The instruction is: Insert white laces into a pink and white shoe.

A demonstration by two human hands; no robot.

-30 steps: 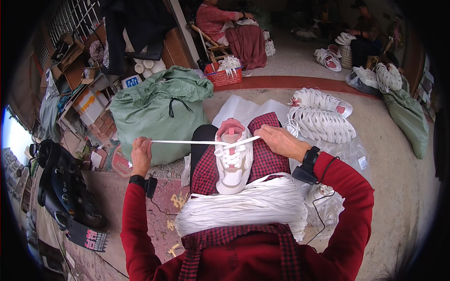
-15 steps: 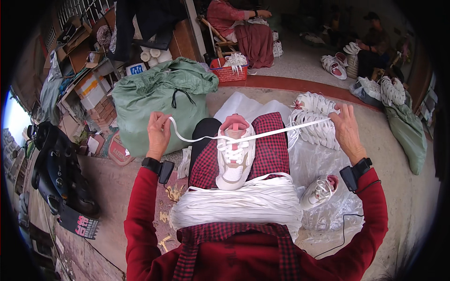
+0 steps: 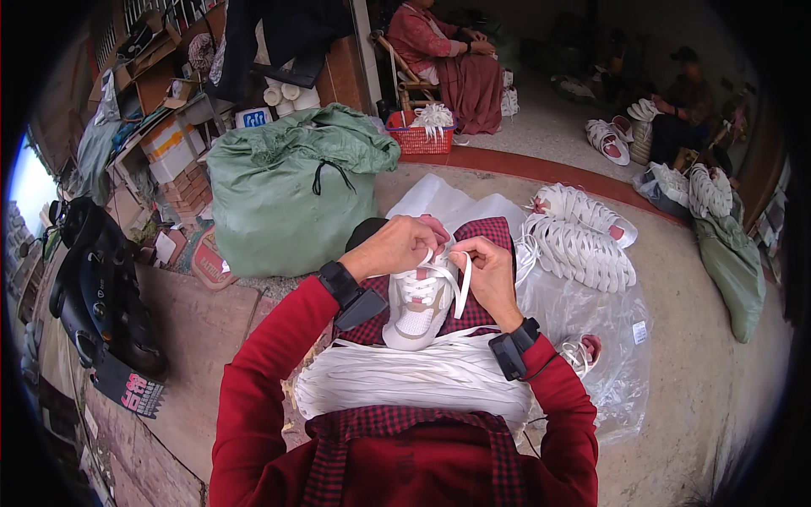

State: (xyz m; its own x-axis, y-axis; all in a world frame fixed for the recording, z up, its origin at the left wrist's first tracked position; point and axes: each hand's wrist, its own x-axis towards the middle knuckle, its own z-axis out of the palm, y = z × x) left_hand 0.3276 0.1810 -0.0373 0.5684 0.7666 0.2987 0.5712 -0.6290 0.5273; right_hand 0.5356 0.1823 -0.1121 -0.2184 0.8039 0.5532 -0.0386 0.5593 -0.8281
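Observation:
A white sneaker point(image 3: 416, 306) with beige trim and a pink lining lies on my lap, its toe toward me. Both hands meet at its top eyelets. My left hand point(image 3: 400, 242) reaches in from the left, thumb and fingers pinched on the lace by the tongue. From the right, my right hand point(image 3: 487, 269) pinches the white shoelace point(image 3: 462, 290), which loops down beside the shoe. The lower eyelets are laced crosswise. A thick bundle of white laces point(image 3: 405, 372) lies across my lap in front of the toe.
At right, stacked white shoes point(image 3: 579, 245) rest on clear plastic sheeting point(image 3: 621, 372), with a single sneaker point(image 3: 581, 353) nearer me. A big green sack point(image 3: 291, 203) stands at left, a red basket point(image 3: 420, 141) behind it. A dark scooter point(image 3: 106, 291) is far left; people sit at the back.
Both hands have come inward from wide apart to the top of the sneaker. The lace, earlier stretched out to both sides, now hangs in a loop at the right hand.

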